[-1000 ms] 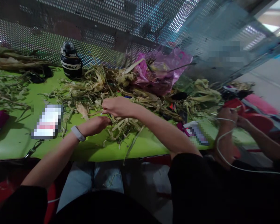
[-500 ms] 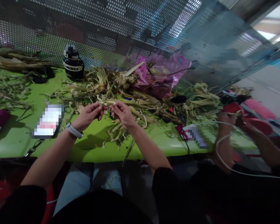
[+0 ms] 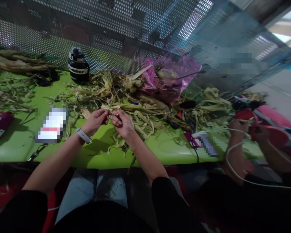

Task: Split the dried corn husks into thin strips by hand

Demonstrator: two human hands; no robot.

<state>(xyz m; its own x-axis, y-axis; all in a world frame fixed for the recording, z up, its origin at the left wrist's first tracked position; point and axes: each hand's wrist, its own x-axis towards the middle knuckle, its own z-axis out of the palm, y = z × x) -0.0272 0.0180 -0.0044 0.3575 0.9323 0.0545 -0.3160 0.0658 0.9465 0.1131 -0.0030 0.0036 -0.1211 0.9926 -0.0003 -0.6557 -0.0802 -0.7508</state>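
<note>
Pale yellow-green, dry, frayed husks point(image 3: 129, 106)

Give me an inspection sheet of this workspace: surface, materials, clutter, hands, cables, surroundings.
Surface: green table, partly covered with dry plant strips.
Materials: strips heaped just beyond the hands.
Clutter: bright-screened phone, dark bottle, pink plastic bag.
Hands: left hand and right hand close together, fingertips nearly meeting; anything pinched is too small to tell.
Cables: white cable passes in front of a co-worker's arm, off the right edge.
Surroundings: perforated screen behind the table; co-worker at right.
</note>
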